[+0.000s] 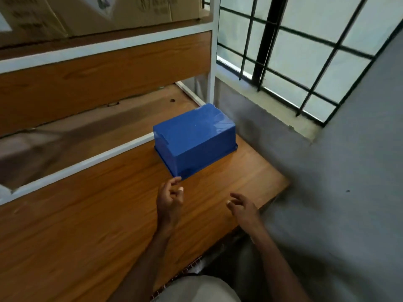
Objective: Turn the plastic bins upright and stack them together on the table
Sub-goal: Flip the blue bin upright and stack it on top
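Note:
A blue plastic bin (195, 140) lies upside down on the wooden table (87, 225), its flat bottom facing up, near the table's far right corner. Only this one bin is in view. My left hand (170, 201) hovers just in front of the bin's near corner, fingers apart and curled, its fingertips almost at the bin's rim. My right hand (243, 207) is lower and to the right, over the table's right edge, fingers spread and holding nothing.
A white-framed wooden shelf unit (104, 68) rises behind the table, with cardboard boxes (98, 12) on its upper level. A grey wall (338, 203) and a barred window (305, 51) close off the right side. The table's right edge runs close to the wall.

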`<state>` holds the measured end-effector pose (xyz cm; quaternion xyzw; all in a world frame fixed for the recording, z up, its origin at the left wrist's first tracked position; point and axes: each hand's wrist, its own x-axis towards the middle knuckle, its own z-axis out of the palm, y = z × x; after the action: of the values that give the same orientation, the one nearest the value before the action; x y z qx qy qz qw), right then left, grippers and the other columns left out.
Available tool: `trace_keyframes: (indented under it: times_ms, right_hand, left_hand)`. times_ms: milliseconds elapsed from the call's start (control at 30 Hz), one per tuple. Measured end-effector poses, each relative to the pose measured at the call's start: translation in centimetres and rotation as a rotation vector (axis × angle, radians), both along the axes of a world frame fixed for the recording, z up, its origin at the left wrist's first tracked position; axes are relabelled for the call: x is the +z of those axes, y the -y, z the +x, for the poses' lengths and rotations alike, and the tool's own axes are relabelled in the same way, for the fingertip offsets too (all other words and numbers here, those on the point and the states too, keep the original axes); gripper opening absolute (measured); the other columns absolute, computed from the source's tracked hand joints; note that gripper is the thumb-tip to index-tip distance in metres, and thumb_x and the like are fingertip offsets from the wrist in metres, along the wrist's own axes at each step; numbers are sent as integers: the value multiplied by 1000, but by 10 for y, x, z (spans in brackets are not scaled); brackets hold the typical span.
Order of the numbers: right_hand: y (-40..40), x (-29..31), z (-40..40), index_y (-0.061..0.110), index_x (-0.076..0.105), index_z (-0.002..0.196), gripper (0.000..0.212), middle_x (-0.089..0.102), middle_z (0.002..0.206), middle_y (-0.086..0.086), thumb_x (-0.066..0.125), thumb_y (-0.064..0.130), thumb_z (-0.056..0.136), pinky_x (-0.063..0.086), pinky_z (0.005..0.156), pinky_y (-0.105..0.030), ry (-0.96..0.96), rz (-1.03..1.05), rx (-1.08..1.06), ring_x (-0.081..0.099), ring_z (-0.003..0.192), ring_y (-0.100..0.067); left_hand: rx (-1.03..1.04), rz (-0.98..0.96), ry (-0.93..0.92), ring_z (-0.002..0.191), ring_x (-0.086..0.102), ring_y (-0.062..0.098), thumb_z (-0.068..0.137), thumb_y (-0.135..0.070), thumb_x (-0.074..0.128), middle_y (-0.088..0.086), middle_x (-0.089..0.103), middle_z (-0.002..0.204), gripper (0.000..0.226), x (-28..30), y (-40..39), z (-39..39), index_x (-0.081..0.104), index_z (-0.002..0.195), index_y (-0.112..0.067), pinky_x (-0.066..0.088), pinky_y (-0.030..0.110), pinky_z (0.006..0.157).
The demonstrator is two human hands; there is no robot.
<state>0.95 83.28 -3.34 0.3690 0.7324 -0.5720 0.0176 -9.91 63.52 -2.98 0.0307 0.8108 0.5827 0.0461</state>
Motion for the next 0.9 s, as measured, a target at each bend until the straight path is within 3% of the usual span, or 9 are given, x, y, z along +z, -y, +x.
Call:
trace_keyframes:
  times_ms: [133,233,300,367,433,533,633,767,900]
  right_hand:
    - [-17,-15,-25,28,63,139,42,71,129,-3,71,30,98,56,92,-41,16,-105,-40,70,113,-27]
    - [-27,-14,-42,27,63,139,41,69,129,-2,69,30,99,56,102,-48,31,-156,-19,68,116,-28]
    - [-36,-9,-56,26,60,142,40,66,131,-3,66,28,102,57,100,-47,45,-190,19,66,117,-27]
    - [-46,-6,-69,25,55,146,44,64,140,-5,63,29,103,58,94,-42,54,-210,71,66,118,-27]
    - [-56,-2,-77,24,53,149,46,61,144,-8,61,29,104,57,88,-37,43,-224,104,65,119,-27]
    - [-69,3,-84,22,52,150,46,59,145,-8,60,27,105,56,93,-39,56,-251,125,63,122,-28]
    - [-83,2,-87,26,54,147,44,60,142,-5,61,29,104,56,92,-38,88,-272,147,64,117,-25]
    - [-102,-2,-89,27,56,147,42,64,138,-4,58,30,106,56,85,-36,97,-280,121,66,110,-24]
    - [-116,-3,-92,27,57,144,38,64,136,-5,57,29,106,56,97,-41,153,-275,97,66,112,-26]
  left_hand:
    - [53,-71,-195,102,59,13,102,-16,56,-2,57,121,23,36,-33,-83,66,122,-24,47,19,75]
    - [70,-231,-318,117,54,20,100,-18,58,5,59,125,23,54,-53,-140,68,121,-19,45,26,88]
    - [49,-346,-366,126,50,25,99,-20,60,9,57,131,28,61,-64,-178,67,126,-18,46,36,97]
    - [-14,-499,-330,139,42,29,99,-26,60,9,52,147,39,60,-71,-211,62,138,-21,42,48,110]
    - [-71,-610,-201,154,25,29,102,-36,57,5,34,167,52,55,-75,-234,49,153,-26,29,53,122]
    - [-84,-690,3,159,16,30,104,-54,47,3,20,174,66,47,-75,-256,31,163,-28,21,55,125]
    - [-69,-746,73,156,24,32,102,-63,41,3,32,169,69,37,-74,-257,36,161,-28,24,57,122]
    - [61,-742,-36,139,44,35,102,-61,43,7,56,151,56,32,-73,-227,59,144,-26,38,52,112]
    - [120,-728,-42,124,59,33,100,-63,46,5,68,134,49,26,-62,-186,67,131,-31,49,49,103]
